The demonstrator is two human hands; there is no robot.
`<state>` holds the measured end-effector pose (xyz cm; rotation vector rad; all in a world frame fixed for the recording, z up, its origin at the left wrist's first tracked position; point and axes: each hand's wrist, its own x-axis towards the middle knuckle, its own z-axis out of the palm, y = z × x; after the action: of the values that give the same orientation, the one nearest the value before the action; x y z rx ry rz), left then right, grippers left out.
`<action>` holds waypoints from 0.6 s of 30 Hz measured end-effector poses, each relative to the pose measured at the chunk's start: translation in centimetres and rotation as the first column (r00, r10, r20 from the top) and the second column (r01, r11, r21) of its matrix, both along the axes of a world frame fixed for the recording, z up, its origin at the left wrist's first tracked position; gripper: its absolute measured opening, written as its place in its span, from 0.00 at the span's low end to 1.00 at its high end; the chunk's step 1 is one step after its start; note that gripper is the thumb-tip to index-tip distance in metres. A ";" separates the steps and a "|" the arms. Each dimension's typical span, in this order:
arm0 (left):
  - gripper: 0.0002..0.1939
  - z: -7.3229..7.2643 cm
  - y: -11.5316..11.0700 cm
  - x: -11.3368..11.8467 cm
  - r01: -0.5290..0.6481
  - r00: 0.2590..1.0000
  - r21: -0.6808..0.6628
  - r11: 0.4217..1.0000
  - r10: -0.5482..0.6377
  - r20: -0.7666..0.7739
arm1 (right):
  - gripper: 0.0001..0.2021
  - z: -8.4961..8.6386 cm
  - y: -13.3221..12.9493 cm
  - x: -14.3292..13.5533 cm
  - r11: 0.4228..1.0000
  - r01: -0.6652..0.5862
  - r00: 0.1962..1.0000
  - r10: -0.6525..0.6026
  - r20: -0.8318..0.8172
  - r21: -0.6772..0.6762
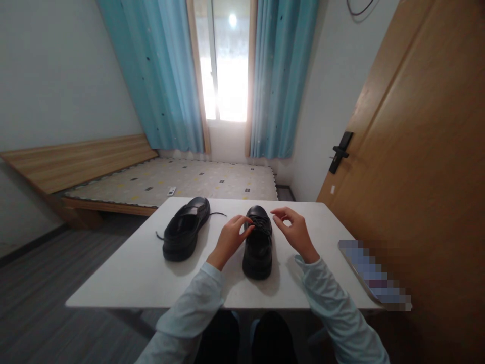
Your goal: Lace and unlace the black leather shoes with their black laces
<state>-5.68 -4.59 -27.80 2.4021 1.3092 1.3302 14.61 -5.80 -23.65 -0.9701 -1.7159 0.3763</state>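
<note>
2 lace-up shoes (257, 260), 2 hands (231, 237), 2 sleeves (195, 298), 1 desk (129, 273). Also 2 curtains (162, 76), 1 window (230, 65), 1 bed (182, 177), 1 headboard (83, 156), 1 door (417, 151), 1 door handle (341, 152). Plus 1 pixelated flat item (373, 275), type unclear, and 1 small white object (172, 191).

Pair of black shoes (257, 260), smooth and leather-like, softly glossy at the toes, with thin cord laces (260, 224). Surface (151, 283): white, smooth, faintly satin. Door (424, 131) in warm wood grain with a low sheen; curtains (162, 76) of blue cloth; headboard (83, 156) matt, wood-grained.
</note>
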 end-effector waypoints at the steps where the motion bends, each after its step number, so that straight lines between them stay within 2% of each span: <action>1: 0.03 0.0 0.0 0.0 0.000 1.000 0.002 1.000 0.000 -0.001 | 0.06 -0.2 0.2 -0.1 1.000 -0.003 1.000 0.003 0.015 -0.003; 4: 0.03 -0.2 0.1 0.1 -0.010 1.000 0.016 1.000 0.010 -0.006 | 0.06 -0.6 0.4 -0.4 0.998 -0.060 0.989 0.059 0.132 0.008; 7: 0.02 -0.3 0.2 0.1 -0.013 1.000 0.032 0.999 0.013 -0.010 | 0.11 -0.9 0.4 -0.8 0.986 -0.163 0.945 0.143 0.292 0.043; 11: 0.02 -0.4 0.3 0.0 -0.004 1.000 0.022 1.000 0.004 -0.005 | 0.11 -1.3 0.4 -1.0 0.964 -0.259 0.903 0.222 0.368 0.054; 18: 0.04 -0.3 0.1 0.1 0.048 0.999 -0.040 0.998 -0.047 0.027 | 0.04 -2.1 1.0 -0.7 0.958 -0.256 0.875 0.174 0.452 0.127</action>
<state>-5.55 -4.53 -28.06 2.3653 1.2521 1.3059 13.94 -4.76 -25.72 -0.7635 -2.2388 0.1413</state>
